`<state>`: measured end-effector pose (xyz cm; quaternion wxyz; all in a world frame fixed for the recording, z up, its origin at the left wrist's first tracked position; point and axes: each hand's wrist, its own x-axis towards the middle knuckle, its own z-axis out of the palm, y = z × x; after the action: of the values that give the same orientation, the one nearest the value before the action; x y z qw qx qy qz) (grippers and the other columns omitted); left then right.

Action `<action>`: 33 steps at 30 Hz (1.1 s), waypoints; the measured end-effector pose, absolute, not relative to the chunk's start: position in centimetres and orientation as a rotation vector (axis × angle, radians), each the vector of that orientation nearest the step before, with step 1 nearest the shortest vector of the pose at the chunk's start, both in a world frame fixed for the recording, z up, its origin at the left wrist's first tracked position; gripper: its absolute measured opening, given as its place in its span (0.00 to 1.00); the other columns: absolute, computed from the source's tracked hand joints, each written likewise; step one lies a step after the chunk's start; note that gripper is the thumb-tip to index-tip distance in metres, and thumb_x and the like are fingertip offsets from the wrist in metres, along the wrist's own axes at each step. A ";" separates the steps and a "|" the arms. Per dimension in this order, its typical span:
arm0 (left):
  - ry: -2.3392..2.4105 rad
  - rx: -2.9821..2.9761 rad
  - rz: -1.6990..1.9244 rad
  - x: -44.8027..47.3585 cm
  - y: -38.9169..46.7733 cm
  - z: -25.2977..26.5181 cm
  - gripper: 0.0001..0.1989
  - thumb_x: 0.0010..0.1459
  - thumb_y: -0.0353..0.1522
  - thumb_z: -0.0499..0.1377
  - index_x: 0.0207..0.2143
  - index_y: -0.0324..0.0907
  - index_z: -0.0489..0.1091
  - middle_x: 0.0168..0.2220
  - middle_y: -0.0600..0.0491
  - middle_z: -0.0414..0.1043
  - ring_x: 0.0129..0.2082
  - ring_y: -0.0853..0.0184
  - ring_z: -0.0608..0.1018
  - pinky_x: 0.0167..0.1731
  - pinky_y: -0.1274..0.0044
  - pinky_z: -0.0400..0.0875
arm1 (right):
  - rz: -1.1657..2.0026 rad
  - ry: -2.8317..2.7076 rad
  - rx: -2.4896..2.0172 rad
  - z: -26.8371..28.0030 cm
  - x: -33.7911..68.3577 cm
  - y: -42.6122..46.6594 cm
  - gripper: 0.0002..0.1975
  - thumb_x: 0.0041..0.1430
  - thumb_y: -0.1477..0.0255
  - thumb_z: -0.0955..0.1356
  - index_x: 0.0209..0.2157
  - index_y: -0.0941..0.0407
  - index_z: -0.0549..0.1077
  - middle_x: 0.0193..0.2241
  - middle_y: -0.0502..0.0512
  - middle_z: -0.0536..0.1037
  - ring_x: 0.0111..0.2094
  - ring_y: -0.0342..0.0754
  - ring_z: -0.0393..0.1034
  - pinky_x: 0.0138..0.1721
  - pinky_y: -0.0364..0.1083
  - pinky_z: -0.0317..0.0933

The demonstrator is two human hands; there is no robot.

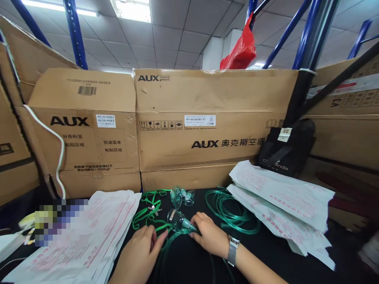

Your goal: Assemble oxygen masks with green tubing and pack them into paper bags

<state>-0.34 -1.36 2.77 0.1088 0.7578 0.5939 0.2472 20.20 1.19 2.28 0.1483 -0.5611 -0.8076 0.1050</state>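
A clear green oxygen mask [177,220] lies on the black table in front of me, its tapered connector pointing right. My right hand [211,235], with a watch on the wrist, pinches the connector end between thumb and fingers. Left of the mask, my left hand [142,246] is closed with fingers curled. Its thumb is beside the mask's green strap and tubing; what its fingers hold, if anything, is hidden. Green tubing [167,250] runs from under the mask toward me between the hands. Behind it sit more clear green mask parts [182,196].
Green elastic straps [142,216] lie loose at the left. Coiled green tubing [237,217] rests right of my right hand. White printed packages [85,236] are stacked left, others [281,197] right. AUX cartons [189,154] wall off the back, with a black bag [286,152] against them.
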 end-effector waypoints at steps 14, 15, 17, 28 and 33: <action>1.946 2.468 0.628 0.4 -1.7 1.1 0.13 0.54 0.29 0.43 0.35 0.35 0.66 0.33 0.43 0.67 0.36 0.57 0.71 0.35 0.68 0.64 | 0.850 -1.960 -1.428 2.1 19.3 1.2 0.03 0.58 0.74 0.54 0.34 0.55 0.55 0.20 0.44 0.64 0.16 0.38 0.56 0.19 0.38 0.51; 1.883 2.425 0.672 0.1 -1.5 1.3 0.13 0.55 0.29 0.43 0.33 0.36 0.65 0.32 0.44 0.67 0.36 0.58 0.71 0.36 0.69 0.64 | 1.012 -1.856 -1.317 2.2 19.3 1.2 0.03 0.58 0.70 0.55 0.33 0.55 0.55 0.19 0.43 0.61 0.16 0.36 0.53 0.18 0.37 0.49; 1.786 2.346 0.779 -0.4 -1.0 1.5 0.13 0.56 0.30 0.42 0.30 0.39 0.65 0.30 0.47 0.67 0.34 0.60 0.72 0.36 0.69 0.65 | 1.249 -1.672 -1.128 2.5 19.3 1.2 0.09 0.55 0.64 0.60 0.32 0.55 0.56 0.19 0.41 0.57 0.16 0.35 0.50 0.17 0.36 0.46; 1.118 1.423 0.786 0.0 0.8 -0.1 0.22 0.48 0.49 0.49 0.30 0.38 0.64 0.10 0.60 0.61 0.09 0.70 0.66 0.13 0.77 0.62 | 1.450 -1.408 -1.100 2.4 19.1 1.2 0.15 0.48 0.59 0.65 0.27 0.57 0.62 0.10 0.36 0.46 0.11 0.33 0.37 0.10 0.35 0.39; 1.110 1.387 0.945 -0.2 1.2 -0.3 0.22 0.45 0.48 0.54 0.32 0.38 0.66 0.21 0.53 0.69 0.19 0.68 0.72 0.18 0.77 0.66 | 1.534 -1.408 -1.128 2.3 19.3 1.3 0.14 0.49 0.59 0.65 0.27 0.56 0.62 0.11 0.36 0.46 0.12 0.33 0.37 0.10 0.34 0.37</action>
<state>-0.16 1.23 -0.30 0.5353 0.5822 0.4660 0.3966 19.29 1.25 2.25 0.3772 -0.4413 -0.5506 0.5998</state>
